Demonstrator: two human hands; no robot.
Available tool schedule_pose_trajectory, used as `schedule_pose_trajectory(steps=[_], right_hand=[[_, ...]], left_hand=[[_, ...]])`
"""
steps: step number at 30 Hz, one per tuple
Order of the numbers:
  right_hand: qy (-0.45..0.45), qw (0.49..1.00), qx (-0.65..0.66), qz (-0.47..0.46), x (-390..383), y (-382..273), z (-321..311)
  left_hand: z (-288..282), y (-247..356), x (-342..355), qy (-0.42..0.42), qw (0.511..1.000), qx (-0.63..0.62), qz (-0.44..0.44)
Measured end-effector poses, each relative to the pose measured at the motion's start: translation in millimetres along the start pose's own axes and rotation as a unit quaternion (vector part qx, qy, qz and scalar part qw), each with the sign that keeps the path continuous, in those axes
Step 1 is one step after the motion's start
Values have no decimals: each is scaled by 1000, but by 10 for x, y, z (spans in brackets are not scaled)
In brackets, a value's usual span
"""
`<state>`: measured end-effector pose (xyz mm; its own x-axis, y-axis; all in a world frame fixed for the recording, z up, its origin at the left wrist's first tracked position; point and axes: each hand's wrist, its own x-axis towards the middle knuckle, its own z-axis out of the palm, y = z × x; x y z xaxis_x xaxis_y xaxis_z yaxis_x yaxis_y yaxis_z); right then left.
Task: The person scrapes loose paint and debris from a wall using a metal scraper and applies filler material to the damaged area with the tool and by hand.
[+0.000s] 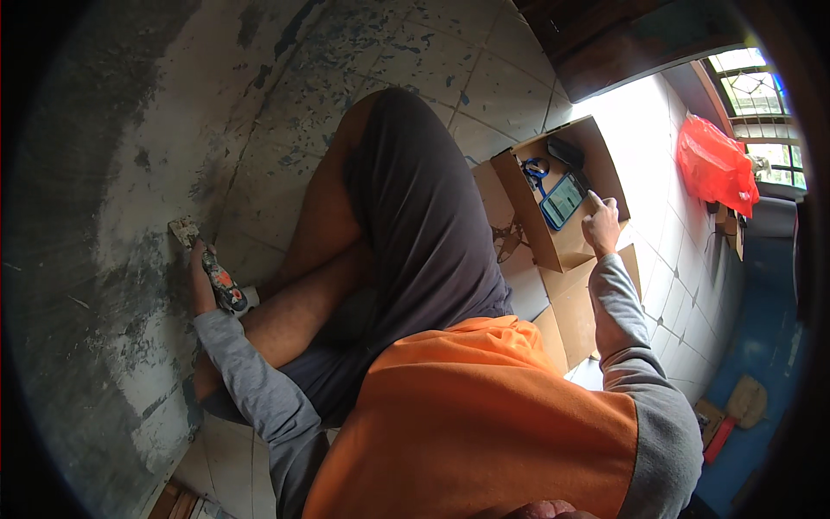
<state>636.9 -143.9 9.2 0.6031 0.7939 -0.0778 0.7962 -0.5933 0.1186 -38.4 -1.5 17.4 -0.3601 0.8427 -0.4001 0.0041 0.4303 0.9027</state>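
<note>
At the left, my left hand [201, 272] is closed on a paint-stained tool [225, 285] with a dark and orange body and a flat, crusted blade [182, 232], held beside the mottled grey wall [130, 199]. My right hand [603, 223] is over an open cardboard box [577, 256] at the right, index finger extended toward a phone [564, 201] with a lit screen and the other fingers curled, holding nothing. Beside the phone in the box lie a tangled blue object [534, 171] and a black item [566, 152].
My bent legs [406, 199] rest on paint-flecked tiles [415, 60]. More cardboard [566, 329] lies under the box. A dark wooden panel [605, 35] stands at the top, a red plastic bag [709, 160] hangs near a window [752, 95], and a blue surface [765, 303] lies at the far right.
</note>
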Motion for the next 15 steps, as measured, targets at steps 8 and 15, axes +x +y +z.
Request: schedule_pose_trajectory(steps=[8,15], right_hand=[[-21,999,2,46,128,202,126],[-23,999,11,33,88,136,135]], left_hand=[[151,88,-93,36,999,-5,-32],[-7,-16,1,5,998,-31,-49]])
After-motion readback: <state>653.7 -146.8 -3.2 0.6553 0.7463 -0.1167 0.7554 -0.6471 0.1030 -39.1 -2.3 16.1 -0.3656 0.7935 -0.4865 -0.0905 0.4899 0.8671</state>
